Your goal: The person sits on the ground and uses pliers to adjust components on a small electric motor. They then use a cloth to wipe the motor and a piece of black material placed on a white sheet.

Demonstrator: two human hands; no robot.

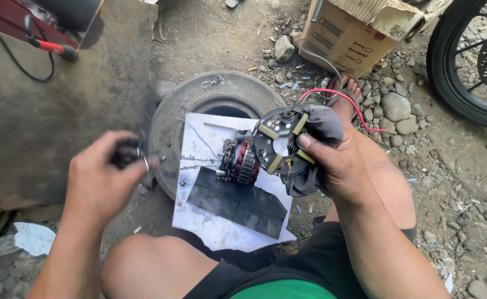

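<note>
Right hand point(332, 163) clamped cloth-wrapped round part point(281, 145); left hand point(102, 177) fingers closed on blurred small tool point(128, 153). Risk: cloth slipping, part dropping onto paper point(210, 221).

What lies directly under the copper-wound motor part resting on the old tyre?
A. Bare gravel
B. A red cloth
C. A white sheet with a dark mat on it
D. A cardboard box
C: the wound part sits on a white sheet spread over the tyre, with a dark mat lying on that sheet just below it.
</note>
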